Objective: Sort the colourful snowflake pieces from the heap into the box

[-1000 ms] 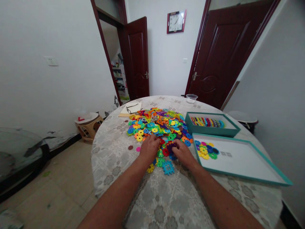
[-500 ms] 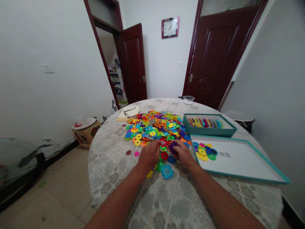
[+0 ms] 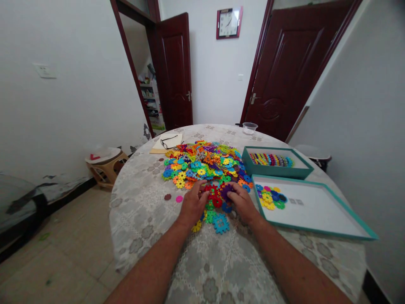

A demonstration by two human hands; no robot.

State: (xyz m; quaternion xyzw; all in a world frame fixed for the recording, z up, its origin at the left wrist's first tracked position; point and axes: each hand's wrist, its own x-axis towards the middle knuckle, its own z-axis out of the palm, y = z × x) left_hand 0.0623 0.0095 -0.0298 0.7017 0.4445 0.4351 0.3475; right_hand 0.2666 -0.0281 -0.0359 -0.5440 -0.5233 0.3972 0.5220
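My left hand (image 3: 193, 204) has its thumb and forefinger closed on the left edge of a red square interlocking piece (image 3: 211, 191) with notched sides. My right hand (image 3: 242, 202) pinches a purple flower-shaped disc (image 3: 226, 192) just right of it. Whether the two pieces touch is hard to make out. Below and between the hands lie a red disc (image 3: 217, 202), a blue disc (image 3: 226, 207), green pieces (image 3: 210, 217), a yellow disc (image 3: 196, 226) and a light-blue square piece (image 3: 220, 223). A large heap of colourful plastic discs (image 3: 202, 162) rises beyond my hands.
To the right, a teal box (image 3: 275, 172) holds rows of discs, and its shallow white lid (image 3: 325, 211) carries a cluster of discs. Glasses (image 3: 167, 142) rest on paper at the far left. A clear bowl (image 3: 249, 128) stands at the table's far edge.
My left hand's fingers have opened out a little and now show around the red piece. The purple disc has shifted slightly left with my right hand. The camera view has tilted down slightly.
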